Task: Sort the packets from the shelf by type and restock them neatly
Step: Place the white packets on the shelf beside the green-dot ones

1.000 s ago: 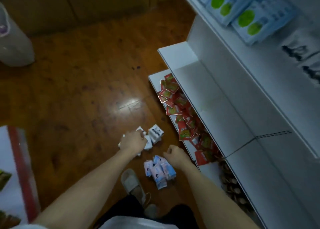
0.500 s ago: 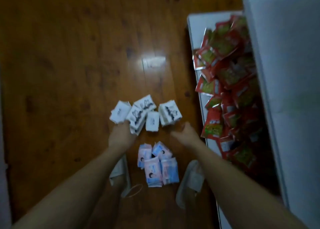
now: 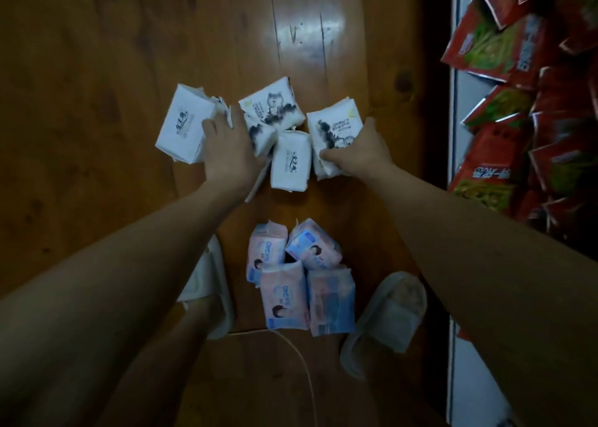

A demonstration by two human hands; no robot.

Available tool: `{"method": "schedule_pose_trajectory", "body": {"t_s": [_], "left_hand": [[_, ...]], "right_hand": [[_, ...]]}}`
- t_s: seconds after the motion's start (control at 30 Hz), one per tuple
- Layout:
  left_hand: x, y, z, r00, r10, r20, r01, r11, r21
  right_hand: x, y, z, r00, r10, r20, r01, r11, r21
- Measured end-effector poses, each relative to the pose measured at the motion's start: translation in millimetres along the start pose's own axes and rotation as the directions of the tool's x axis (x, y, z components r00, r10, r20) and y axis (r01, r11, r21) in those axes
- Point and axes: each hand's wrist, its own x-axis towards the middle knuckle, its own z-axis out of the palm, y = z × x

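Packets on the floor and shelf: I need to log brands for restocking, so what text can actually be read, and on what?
"O&O", seen inverted, on the pink and blue packets: my best reading.
White packets: brush-style script and small print, too blurred to read.
Red packets on the white shelf: large white characters, too blurred to read.
No numbers or signs readable anywhere.

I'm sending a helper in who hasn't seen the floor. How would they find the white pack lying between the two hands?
On the wooden floor left of the shelf of red packets, white tissue packs sit in a cluster above the pink-and-blue packs. The middle white pack lies between the left hand and right hand. Unlike its ink-drawing neighbours, it shows only small black lettering.
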Motion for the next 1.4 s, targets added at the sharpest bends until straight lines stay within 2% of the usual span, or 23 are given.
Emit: {"method": "schedule_pose_trajectory", "body": {"t_s": [0.1, 0.23, 0.4, 0.53, 0.73, 0.97, 1.17, 1.3, 1.4], "left_hand": [[-2, 2, -1, 1.0, -0.004, -0.017, 0.005, 0.998, 0.065], [-4, 5, -5, 1.0, 0.006, 0.006, -0.005, 0.999, -0.054], [-27, 19, -46, 1.0, -0.012, 0.029, 0.015, 0.992, -0.122], [-72, 42, -134, 0.999, -0.023, 0.036, 0.027, 0.994, -0.108], [-199, 65, -315, 0.994, 0.021, 0.103, -0.009, 0.994, -0.11], [-314, 68, -462, 0.977, 0.213, 0.032, -0.197, 0.943, -0.268], [-333, 88, -534, 0.869, 0.495, -0.004, -0.461, 0.807, -0.368], [-339, 112, -578, 0.777, 0.628, -0.045, -0.615, 0.742, -0.265], [-341, 131, -604, 0.677, 0.734, -0.058, -0.727, 0.654, -0.21]], "right_hand": [[-3, -1, 4, 0.998, -0.002, -0.056, 0.001, 1.0, -0.025], [-9, -5, -4, 0.996, -0.01, -0.089, 0.01, 1.0, -0.007], [-56, -14, -43, 0.999, -0.019, -0.035, 0.022, 0.996, 0.085], [-141, -33, -97, 1.0, -0.023, -0.003, 0.023, 0.98, 0.197], [-337, -80, -199, 0.997, -0.071, 0.006, 0.067, 0.958, 0.278], [-515, -102, -286, 0.993, -0.103, -0.066, 0.12, 0.915, 0.385], [-595, -114, -336, 0.962, -0.134, -0.239, 0.227, 0.88, 0.417], [-629, -121, -358, 0.924, -0.152, -0.35, 0.319, 0.811, 0.49], [-648, -124, -372, 0.882, -0.105, -0.458, 0.381, 0.732, 0.565]]}}
